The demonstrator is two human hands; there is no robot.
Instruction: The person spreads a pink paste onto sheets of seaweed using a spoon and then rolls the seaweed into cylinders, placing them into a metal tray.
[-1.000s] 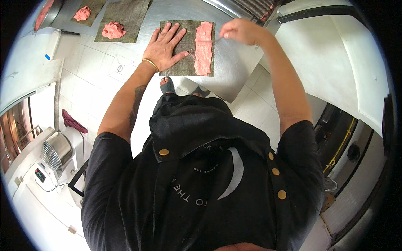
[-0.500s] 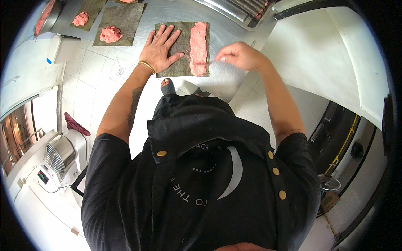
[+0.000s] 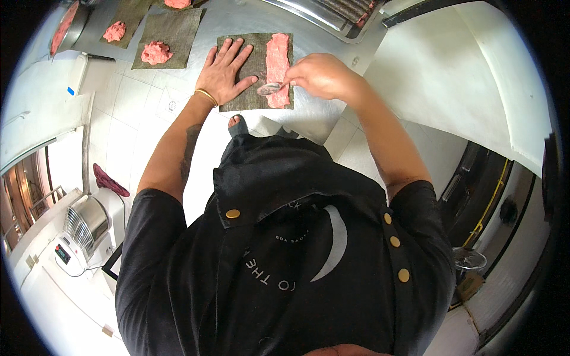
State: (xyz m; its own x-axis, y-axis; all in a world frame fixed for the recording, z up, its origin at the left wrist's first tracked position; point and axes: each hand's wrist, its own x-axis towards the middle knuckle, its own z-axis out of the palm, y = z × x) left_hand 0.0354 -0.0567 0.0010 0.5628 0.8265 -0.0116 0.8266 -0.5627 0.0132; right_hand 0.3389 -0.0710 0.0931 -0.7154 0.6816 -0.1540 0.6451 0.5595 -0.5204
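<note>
My left hand (image 3: 225,71) lies flat, fingers spread, on a dark green seaweed sheet (image 3: 258,50). Down the sheet's right side runs a pink paste strip (image 3: 277,56). My right hand (image 3: 320,74) grips a metal spoon (image 3: 270,89) over the strip's lower part, its head pointing left. Farther left on the steel counter (image 3: 320,24) lie more seaweed sheets (image 3: 184,26), bearing pink paste mounds (image 3: 157,53). A steel bowl (image 3: 74,29) with pink paste stands at the far top left.
A metal tray (image 3: 350,37) with dark contents sits at the top right, beside a white panel (image 3: 445,77). On the lower left are a steel-drum machine (image 3: 89,222) and a maroon cloth (image 3: 110,181). My sandaled foot (image 3: 237,124) shows below the counter.
My right hand has come down and leftward, bringing the spoon across the paste strip. My left hand stays flat on the sheet; the view has shifted slightly.
</note>
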